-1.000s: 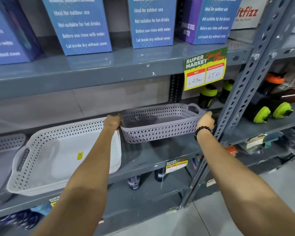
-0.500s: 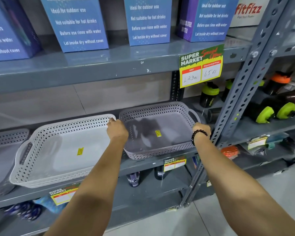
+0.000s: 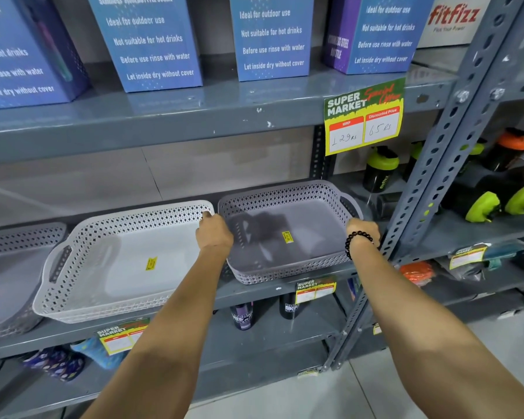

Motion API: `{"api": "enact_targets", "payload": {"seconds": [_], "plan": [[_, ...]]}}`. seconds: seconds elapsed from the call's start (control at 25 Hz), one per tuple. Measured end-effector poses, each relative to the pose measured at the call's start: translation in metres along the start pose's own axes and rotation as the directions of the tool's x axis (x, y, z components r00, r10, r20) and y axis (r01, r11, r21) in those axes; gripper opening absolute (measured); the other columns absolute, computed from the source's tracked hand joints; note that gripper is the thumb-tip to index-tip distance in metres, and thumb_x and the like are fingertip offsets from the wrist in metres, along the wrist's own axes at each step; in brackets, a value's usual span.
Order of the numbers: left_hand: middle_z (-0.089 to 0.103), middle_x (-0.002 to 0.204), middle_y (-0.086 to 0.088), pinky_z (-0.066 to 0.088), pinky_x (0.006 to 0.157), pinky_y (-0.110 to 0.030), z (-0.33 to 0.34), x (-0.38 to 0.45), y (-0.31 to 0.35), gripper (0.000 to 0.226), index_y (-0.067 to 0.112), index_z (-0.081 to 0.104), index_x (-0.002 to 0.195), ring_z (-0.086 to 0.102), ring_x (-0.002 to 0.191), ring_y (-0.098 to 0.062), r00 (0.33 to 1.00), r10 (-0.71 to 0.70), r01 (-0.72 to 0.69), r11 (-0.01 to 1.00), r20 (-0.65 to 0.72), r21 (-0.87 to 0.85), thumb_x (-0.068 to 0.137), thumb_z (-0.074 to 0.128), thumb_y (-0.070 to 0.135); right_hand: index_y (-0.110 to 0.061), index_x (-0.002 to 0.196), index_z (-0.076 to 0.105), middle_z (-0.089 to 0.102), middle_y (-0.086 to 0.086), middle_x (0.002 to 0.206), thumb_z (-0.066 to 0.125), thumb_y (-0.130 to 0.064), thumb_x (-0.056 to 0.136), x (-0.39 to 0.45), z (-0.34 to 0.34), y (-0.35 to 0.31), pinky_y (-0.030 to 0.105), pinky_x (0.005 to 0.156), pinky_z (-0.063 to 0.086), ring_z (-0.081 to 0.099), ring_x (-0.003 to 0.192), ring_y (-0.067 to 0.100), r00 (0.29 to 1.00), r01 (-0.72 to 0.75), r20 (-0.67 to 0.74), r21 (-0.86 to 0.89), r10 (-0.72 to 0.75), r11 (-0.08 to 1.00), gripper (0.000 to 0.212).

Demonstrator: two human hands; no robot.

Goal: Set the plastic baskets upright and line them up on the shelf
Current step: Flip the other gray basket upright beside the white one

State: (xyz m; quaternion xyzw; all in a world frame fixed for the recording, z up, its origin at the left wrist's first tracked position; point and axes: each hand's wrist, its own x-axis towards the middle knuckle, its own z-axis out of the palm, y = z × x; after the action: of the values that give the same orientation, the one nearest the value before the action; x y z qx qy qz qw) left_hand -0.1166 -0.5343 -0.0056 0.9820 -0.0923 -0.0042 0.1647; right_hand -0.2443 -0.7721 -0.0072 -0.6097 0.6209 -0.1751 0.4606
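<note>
A lilac-grey perforated basket (image 3: 288, 237) rests upright on the middle grey shelf (image 3: 273, 290), at its right end by the upright post. My left hand (image 3: 214, 234) grips its left rim and my right hand (image 3: 363, 232), with a black bead bracelet at the wrist, holds its right rim near the handle. To its left a white basket (image 3: 124, 261) sits upright, almost touching it. A third grey basket (image 3: 9, 276) shows at the far left, cut off by the frame edge.
Blue bottle boxes (image 3: 270, 37) stand on the shelf above, with a yellow price tag (image 3: 363, 116) hanging from its edge. A perforated steel post (image 3: 430, 189) rises just right of my right hand. Shaker bottles (image 3: 380, 169) fill the neighbouring bay. Dark bottles stand on the lower shelf.
The lilac-grey basket, held raised and tilted a second ago, has come down flat onto the shelf beside the white basket. Both hands stay on its rims.
</note>
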Motion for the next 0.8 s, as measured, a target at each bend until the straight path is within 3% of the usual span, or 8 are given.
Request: {"api": "enact_targets", "payload": {"seconds": [0.16, 0.24, 0.36, 0.4, 0.48, 0.6, 0.68, 0.8], "plan": [[0.055, 0.123, -0.019, 0.054, 0.09, -0.04, 0.001, -0.002, -0.002, 0.028, -0.001, 0.065, 0.11, 0.063, 0.101, -0.034, 1.0, 0.006, -0.006, 1.0, -0.007, -0.025, 0.083, 0.055, -0.003, 0.002, 0.128, 0.05, 0.053, 0.022, 0.133, 0.049, -0.024, 0.084, -0.002, 0.004, 0.002, 0.046, 0.102, 0.044, 0.052, 0.122, 0.038, 0.997, 0.053, -0.053, -0.086, -0.057, 0.995, 0.051], [0.058, 0.119, -0.018, 0.054, 0.089, -0.04, 0.001, -0.001, -0.004, 0.028, 0.001, 0.066, 0.109, 0.064, 0.099, -0.034, 1.0, 0.009, -0.01, 0.999, -0.008, -0.037, 0.084, 0.055, -0.001, 0.002, 0.135, 0.04, 0.042, 0.023, 0.144, 0.051, -0.023, 0.084, -0.007, 0.008, 0.001, 0.05, 0.111, 0.031, 0.04, 0.133, 0.038, 0.986, 0.126, -0.083, -0.206, -0.146, 0.97, 0.058], [0.06, 0.118, -0.017, 0.054, 0.089, -0.041, -0.002, -0.002, -0.009, 0.029, 0.005, 0.067, 0.114, 0.064, 0.1, -0.035, 1.0, 0.026, -0.027, 0.996, -0.015, -0.084, 0.087, 0.055, 0.005, 0.003, 0.144, 0.027, 0.025, 0.022, 0.154, 0.049, -0.02, 0.087, -0.023, 0.02, -0.007, 0.048, 0.12, 0.009, 0.017, 0.146, 0.034, 0.958, 0.264, -0.016, -0.34, -0.287, 0.903, 0.065], [0.06, 0.12, -0.017, 0.053, 0.09, -0.041, -0.004, -0.003, -0.012, 0.029, 0.006, 0.066, 0.116, 0.064, 0.102, -0.035, 0.999, 0.029, -0.033, 0.992, -0.036, -0.119, 0.09, 0.055, 0.01, 0.003, 0.144, 0.027, 0.026, 0.022, 0.154, 0.048, -0.02, 0.088, -0.03, 0.029, -0.01, 0.047, 0.121, 0.01, 0.018, 0.146, 0.034, 0.944, 0.314, 0.018, -0.355, -0.329, 0.881, 0.063], [0.058, 0.127, -0.016, 0.049, 0.095, -0.042, -0.012, -0.006, -0.02, 0.034, 0.006, 0.061, 0.122, 0.061, 0.11, -0.035, 0.996, 0.011, -0.031, 0.978, -0.094, -0.207, 0.094, 0.052, 0.023, 0.003, 0.139, 0.035, 0.036, 0.023, 0.148, 0.048, -0.017, 0.088, -0.047, 0.048, -0.017, 0.046, 0.117, 0.024, 0.031, 0.139, 0.036, 0.915, 0.403, 0.113, -0.329, -0.388, 0.854, 0.056], [0.054, 0.136, -0.015, 0.042, 0.102, -0.042, -0.031, -0.001, -0.058, 0.042, 0.005, 0.055, 0.129, 0.054, 0.121, -0.034, 0.973, -0.047, -0.004, 0.975, -0.227, -0.22, 0.097, 0.045, 0.031, 0.004, 0.134, 0.038, 0.044, 0.023, 0.14, 0.042, -0.014, 0.092, -0.078, 0.08, -0.028, 0.043, 0.1, 0.042, 0.046, 0.127, 0.038, 0.873, 0.46, 0.292, -0.221, -0.391, 0.86, 0.046], [0.052, 0.137, -0.018, 0.038, 0.105, -0.043, -0.05, 0.013, -0.108, 0.045, 0.003, 0.051, 0.132, 0.049, 0.125, -0.035, 0.943, -0.131, 0.07, 0.977, -0.307, -0.203, 0.097, 0.042, 0.032, 0.003, 0.137, 0.034, 0.043, 0.024, 0.142, 0.037, -0.017, 0.095, -0.106, 0.104, -0.038, 0.039, 0.094, 0.043, 0.047, 0.126, 0.038, 0.831, 0.476, 0.418, -0.196, -0.366, 0.857, 0.046], [0.046, 0.14, -0.022, 0.03, 0.11, -0.051, -0.077, 0.034, -0.195, 0.051, 0.001, 0.046, 0.133, 0.037, 0.132, -0.038, 0.892, -0.307, 0.272, 0.951, -0.333, -0.148, 0.096, 0.041, 0.035, 0.002, 0.145, 0.025, 0.03, 0.021, 0.153, 0.031, -0.031, 0.1, -0.142, 0.136, -0.051, 0.037, 0.107, 0.033, 0.035, 0.139, 0.034, 0.778, 0.476, 0.547, -0.193, -0.309, 0.858, 0.056]]}}
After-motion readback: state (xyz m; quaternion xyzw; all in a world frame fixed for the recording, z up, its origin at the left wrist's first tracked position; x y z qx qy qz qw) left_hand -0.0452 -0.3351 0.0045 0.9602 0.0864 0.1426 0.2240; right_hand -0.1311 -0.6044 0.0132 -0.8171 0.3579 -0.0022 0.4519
